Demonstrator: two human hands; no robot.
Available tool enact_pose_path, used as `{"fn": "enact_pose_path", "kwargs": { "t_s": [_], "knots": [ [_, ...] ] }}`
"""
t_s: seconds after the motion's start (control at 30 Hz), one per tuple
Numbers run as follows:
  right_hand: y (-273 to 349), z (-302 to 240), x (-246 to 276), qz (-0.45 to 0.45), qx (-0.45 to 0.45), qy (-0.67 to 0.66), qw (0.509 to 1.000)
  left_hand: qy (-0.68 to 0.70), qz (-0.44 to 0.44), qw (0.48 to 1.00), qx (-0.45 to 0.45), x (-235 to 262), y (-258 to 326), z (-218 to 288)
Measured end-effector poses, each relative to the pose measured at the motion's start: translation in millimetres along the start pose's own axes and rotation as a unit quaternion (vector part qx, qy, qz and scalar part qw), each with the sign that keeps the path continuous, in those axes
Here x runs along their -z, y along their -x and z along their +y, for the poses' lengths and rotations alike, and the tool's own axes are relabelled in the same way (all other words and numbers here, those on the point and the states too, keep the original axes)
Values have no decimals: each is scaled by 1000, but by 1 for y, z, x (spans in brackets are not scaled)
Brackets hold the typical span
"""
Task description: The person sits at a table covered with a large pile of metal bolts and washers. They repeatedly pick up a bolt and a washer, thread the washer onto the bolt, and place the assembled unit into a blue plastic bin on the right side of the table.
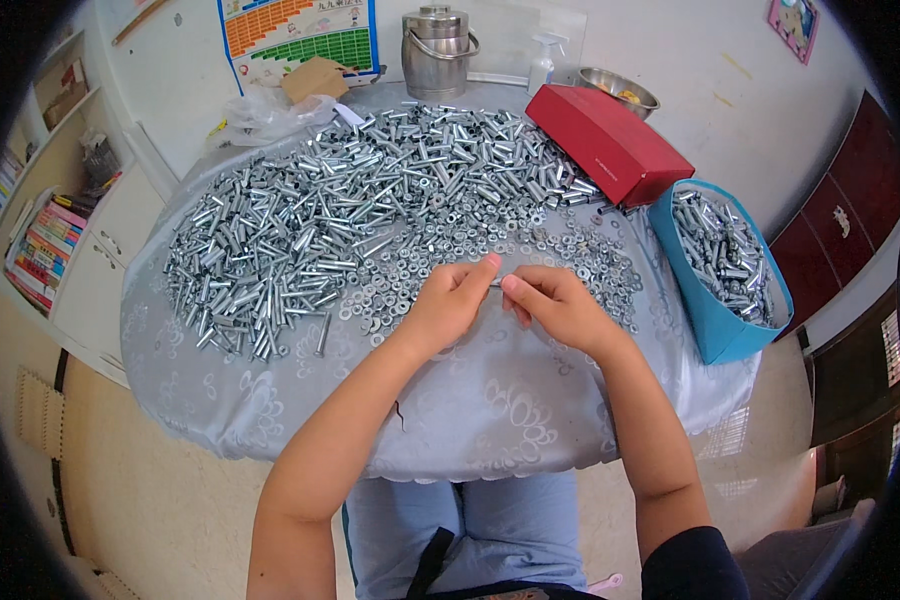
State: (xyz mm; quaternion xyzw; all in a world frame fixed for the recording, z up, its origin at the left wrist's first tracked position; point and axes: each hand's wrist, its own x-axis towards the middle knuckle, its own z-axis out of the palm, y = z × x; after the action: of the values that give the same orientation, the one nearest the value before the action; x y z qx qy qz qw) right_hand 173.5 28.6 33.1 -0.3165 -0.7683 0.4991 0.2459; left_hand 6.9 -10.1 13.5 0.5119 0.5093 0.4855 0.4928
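Observation:
My left hand (448, 308) and my right hand (562, 306) meet above the near part of the table, fingertips almost touching. Between them they pinch a silvery metal bolt (497, 283), mostly covered by the fingers. Just beyond and around my hands lie many loose nuts and washers (470, 241). A large heap of sleeved metal bolts (280, 235) spreads over the left and back of the table. One single bolt (323, 334) lies apart at the heap's near edge.
A blue fabric bin (735, 343) full of bolts stands at the table's right edge, beside a red box (625, 150). Behind are a steel lidded pot (437, 60), a spray bottle (541, 68), a metal bowl (610, 82) and a plastic bag (270, 122). A patterned tablecloth (490, 410) covers the table.

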Motion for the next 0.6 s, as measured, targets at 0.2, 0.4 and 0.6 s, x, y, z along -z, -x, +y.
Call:
{"fn": "enact_pose_path", "kwargs": {
  "t_s": [0.2,0.4,0.6],
  "knots": [
    [2,-4,3,-21,-70,-30,997,7,-15,1000,-15,-1,2,1],
    [3,-3,-6,3,1,-13,1000,65,-7,998,22,1,2,4],
    [-1,16,3,-24,-1,-7,1000,82,-29,996,30,2,1,1]
  ]
}}
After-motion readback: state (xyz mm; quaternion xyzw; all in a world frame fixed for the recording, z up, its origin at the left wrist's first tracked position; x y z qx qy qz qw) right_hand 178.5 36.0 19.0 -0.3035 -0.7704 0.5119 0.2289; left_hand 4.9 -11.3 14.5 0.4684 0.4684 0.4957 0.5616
